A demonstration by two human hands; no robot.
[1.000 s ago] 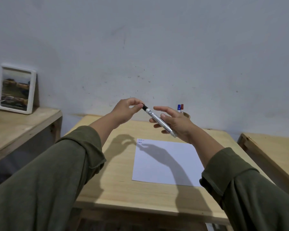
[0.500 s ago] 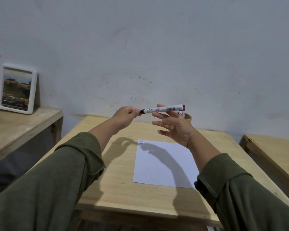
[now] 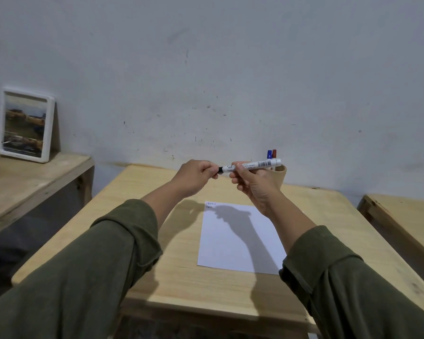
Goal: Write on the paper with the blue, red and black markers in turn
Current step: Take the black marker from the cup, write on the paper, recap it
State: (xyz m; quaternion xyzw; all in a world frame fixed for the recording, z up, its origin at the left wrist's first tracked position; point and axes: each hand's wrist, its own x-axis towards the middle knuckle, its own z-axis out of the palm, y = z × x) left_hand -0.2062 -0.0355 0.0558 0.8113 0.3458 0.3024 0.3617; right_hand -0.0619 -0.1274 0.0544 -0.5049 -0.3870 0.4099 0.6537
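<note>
Lying level, white black-capped marker

- Black marker: white barrel with a barcode label, black at its left end, lying nearly level in the air above the far part of the table.
- Blue marker and red marker: standing upright side by side behind it, only their capped tops showing.
- Paper: white sheet lying flat on the table, carrying two short rows of small marks at its far left corner.
</note>
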